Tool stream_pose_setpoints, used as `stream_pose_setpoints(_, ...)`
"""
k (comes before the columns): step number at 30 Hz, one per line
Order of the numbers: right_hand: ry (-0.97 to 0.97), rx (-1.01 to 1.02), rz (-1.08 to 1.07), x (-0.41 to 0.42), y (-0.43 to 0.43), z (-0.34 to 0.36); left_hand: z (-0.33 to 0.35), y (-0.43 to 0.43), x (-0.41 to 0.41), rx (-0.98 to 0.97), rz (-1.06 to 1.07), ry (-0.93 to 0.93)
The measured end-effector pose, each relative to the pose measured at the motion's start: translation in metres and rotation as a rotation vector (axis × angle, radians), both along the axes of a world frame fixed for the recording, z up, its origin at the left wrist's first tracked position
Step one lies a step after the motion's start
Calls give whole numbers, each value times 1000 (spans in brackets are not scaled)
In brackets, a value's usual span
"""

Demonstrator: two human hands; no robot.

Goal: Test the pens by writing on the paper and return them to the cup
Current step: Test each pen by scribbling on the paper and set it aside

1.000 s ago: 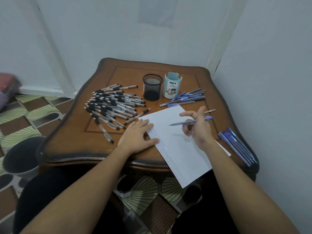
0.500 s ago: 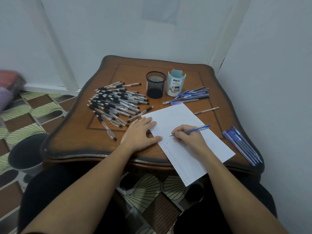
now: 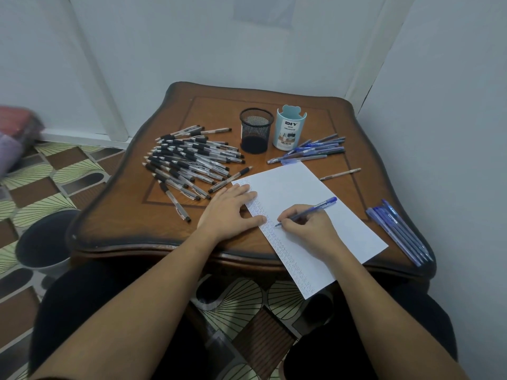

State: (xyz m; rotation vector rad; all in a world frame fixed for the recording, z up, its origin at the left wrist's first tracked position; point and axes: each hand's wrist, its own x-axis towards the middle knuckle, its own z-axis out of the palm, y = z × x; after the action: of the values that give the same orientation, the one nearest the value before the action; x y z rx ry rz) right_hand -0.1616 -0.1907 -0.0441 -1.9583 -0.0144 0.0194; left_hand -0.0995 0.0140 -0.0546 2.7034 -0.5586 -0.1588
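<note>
A white sheet of paper [image 3: 329, 223] lies slanted on the wooden table [image 3: 131, 215], its near end hanging over the front edge, with a column of small marks along its left side. My right hand [image 3: 310, 229] grips a blue pen [image 3: 310, 211], tip down on the paper beside the marks. My left hand [image 3: 227, 212] lies flat with straight fingers on the paper's left edge. A black mesh cup [image 3: 256, 130] and a light blue desk organizer cup [image 3: 289, 130] stand at the back of the table.
A big pile of black-grip pens [image 3: 189, 160] covers the table's left half. Blue pens [image 3: 315, 150] lie beside the blue cup, more blue pens [image 3: 397, 231] at the right edge, and a single pen [image 3: 340, 174] lies alone. A dark bin [image 3: 44, 242] stands on the floor at left.
My right hand came down from above the paper with the blue pen and set its tip on the sheet beside the marks. My left hand stayed on the paper's edge.
</note>
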Motion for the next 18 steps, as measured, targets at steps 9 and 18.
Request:
stream_pose_setpoints(9,-7,-15,8,0,-2,-4,2,-1,1,-6,10,9)
stream_pose_setpoints(18,-22,-68,-5,-1,0,-7,2,0,0,-20,9,3)
